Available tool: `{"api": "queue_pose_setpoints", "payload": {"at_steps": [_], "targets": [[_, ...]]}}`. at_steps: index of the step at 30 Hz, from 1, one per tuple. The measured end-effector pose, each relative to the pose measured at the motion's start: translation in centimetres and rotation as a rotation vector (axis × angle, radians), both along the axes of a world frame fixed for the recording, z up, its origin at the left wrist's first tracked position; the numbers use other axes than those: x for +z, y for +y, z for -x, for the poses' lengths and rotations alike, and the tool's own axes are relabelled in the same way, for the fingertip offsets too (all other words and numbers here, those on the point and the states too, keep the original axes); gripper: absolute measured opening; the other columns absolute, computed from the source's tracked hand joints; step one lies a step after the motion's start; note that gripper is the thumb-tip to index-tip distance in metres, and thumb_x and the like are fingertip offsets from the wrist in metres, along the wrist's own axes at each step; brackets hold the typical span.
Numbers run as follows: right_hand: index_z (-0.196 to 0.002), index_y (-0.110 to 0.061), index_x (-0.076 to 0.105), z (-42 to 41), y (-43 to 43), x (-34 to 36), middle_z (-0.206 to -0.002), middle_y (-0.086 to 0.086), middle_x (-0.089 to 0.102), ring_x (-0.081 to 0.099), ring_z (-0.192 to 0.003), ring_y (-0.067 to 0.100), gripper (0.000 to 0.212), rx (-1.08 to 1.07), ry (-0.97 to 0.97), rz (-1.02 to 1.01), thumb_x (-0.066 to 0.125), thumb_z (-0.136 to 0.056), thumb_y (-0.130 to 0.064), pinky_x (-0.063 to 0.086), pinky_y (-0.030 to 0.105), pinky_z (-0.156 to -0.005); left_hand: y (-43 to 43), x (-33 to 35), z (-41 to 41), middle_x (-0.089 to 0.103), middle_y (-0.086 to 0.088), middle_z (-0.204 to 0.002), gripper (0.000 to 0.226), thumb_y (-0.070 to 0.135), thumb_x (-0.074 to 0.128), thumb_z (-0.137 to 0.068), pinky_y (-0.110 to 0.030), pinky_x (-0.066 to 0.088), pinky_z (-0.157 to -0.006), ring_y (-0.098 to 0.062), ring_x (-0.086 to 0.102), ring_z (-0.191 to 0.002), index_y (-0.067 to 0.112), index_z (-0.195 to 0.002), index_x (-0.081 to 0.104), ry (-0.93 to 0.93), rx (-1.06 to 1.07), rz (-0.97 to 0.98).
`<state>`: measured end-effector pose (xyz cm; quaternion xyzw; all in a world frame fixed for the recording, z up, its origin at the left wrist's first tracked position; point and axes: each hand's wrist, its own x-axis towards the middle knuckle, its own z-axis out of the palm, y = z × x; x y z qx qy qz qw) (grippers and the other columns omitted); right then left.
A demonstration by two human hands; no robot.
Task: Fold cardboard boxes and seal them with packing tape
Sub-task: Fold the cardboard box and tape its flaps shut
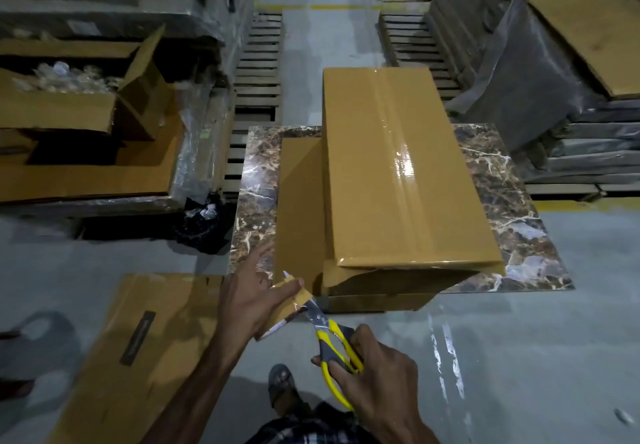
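Observation:
A long brown cardboard box (398, 173) stands on a marble-patterned table (491, 173), a glossy strip of clear tape running along its top seam. My left hand (249, 301) holds a roll of packing tape (287, 308) just off the box's near left corner, thumb on top of the roll. My right hand (374, 367) grips yellow-handled scissors (332, 343), whose blades meet the tape stretched between roll and box.
A flat cardboard sheet (138, 357) lies on the floor at lower left. Open boxes with plastic items (69, 97) sit at left. Wrapped stacks (554, 97) fill the right, wooden pallets (256, 73) the back. My sandalled foot (282, 384) is below.

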<state>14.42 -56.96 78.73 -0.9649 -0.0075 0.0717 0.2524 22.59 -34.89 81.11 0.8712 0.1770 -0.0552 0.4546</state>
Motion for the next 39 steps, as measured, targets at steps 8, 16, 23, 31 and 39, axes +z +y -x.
{"api": "queue_pose_setpoints", "payload": {"at_steps": [8, 16, 23, 31, 39], "targets": [[-0.099, -0.046, 0.062, -1.7, -17.0, 6.7, -0.079, -0.021, 0.071, 0.069, -0.070, -0.006, 0.043, -0.041, -0.295, -0.321, 0.081, -0.062, -0.056, 0.054, 0.022, -0.059, -15.7, 9.4, -0.4, 0.076, 0.005, -0.076, 0.049, 0.086, 0.068, -0.062, -0.033, 0.056, -0.069, -0.010, 0.072, -0.072, 0.045, -0.089, 0.073, -0.047, -0.038, -0.015], [-0.081, -0.028, 0.049, -6.9, -37.5, 4.0, -0.058, -0.004, 0.052, 0.049, -0.052, 0.016, 0.044, -0.364, -0.424, -0.144, 0.091, -0.072, -0.037, 0.044, 0.039, -0.051, -38.3, 12.2, -10.4, 0.072, 0.005, -0.122, 0.059, 0.067, 0.066, -0.088, -0.041, 0.051, -0.097, -0.020, 0.065, -0.114, 0.044, -0.140, 0.051, -0.126, -0.616, -0.203], [-0.087, -0.018, 0.054, -12.5, -45.7, -8.0, -0.067, 0.009, 0.066, 0.067, -0.065, 0.039, 0.042, -0.512, -0.281, -0.027, 0.085, -0.075, -0.043, 0.038, 0.033, -0.054, -51.7, -1.0, -19.9, 0.065, -0.011, -0.132, 0.036, 0.042, 0.058, -0.094, -0.050, 0.038, -0.109, -0.035, 0.057, -0.127, 0.024, -0.125, 0.059, 0.092, -0.650, -0.333], [-0.109, -0.015, 0.065, -16.9, -45.9, -15.7, -0.102, 0.015, 0.071, 0.068, -0.097, 0.039, 0.035, -0.461, 0.007, 0.040, 0.074, -0.089, -0.042, 0.049, 0.041, -0.073, -54.2, -12.8, -22.1, 0.064, -0.012, -0.132, 0.045, 0.034, 0.060, -0.089, -0.049, 0.042, -0.108, -0.037, 0.056, -0.128, 0.020, -0.132, 0.057, 0.269, -0.493, -0.325], [-0.110, -0.012, 0.060, -18.8, -45.6, -19.2, -0.105, 0.016, 0.067, 0.065, -0.101, 0.039, 0.035, -0.581, 0.058, 0.033, 0.072, -0.091, -0.038, 0.050, 0.044, -0.074, -54.5, -13.6, -19.0, 0.042, -0.013, -0.156, 0.065, 0.037, 0.064, -0.095, -0.053, 0.033, -0.115, -0.035, 0.037, -0.145, 0.018, -0.152, 0.039, 0.159, -0.461, -0.387]]}}
